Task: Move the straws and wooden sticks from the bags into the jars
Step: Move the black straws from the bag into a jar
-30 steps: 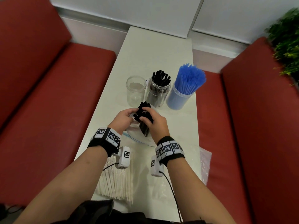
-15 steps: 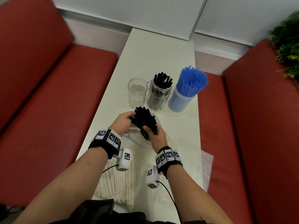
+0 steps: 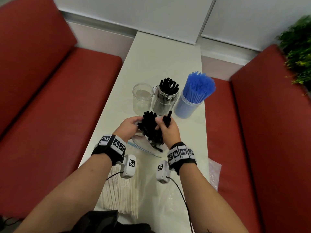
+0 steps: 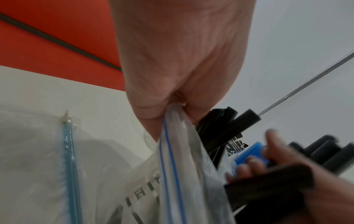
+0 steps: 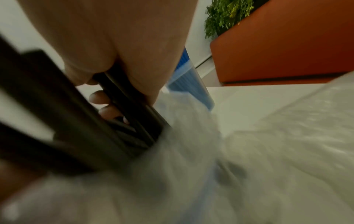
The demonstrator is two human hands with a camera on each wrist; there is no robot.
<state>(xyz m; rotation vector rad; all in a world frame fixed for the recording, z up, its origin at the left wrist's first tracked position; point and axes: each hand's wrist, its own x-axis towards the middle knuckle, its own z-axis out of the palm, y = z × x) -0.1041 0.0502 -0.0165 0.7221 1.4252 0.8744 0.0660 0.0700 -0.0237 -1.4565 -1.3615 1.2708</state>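
Black plastic straws [image 3: 151, 126], a loose bundle, stand half out of a clear zip-top bag with a blue seal line [image 3: 144, 147] on the pale narrow table [image 3: 161, 64], just in front of the jars. Right hand [image 3: 168, 130] curled round a small clutch of them, a few tips poking up above the fist; right wrist view shows fingers [image 5: 107, 112] wrapped on the dark shafts. Left hand [image 3: 127, 126] pinches the bag's rim, seal strip caught between thumb and finger in the left wrist view. Beyond: empty clear plastic jar [image 3: 143, 98], clear jar part-filled with black straws [image 3: 165, 100], blue-tinted jar packed with blue straws [image 3: 190, 105]. White paper-wrapped sticks in a flat pack [image 3: 121, 190] lie near the table's front edge. Judgement: straws light, stiff but smooth, likely to slide and fan apart; grip at mid-length, firmly, keeping ends level. Bag is limp, needs pinning while they draw out.
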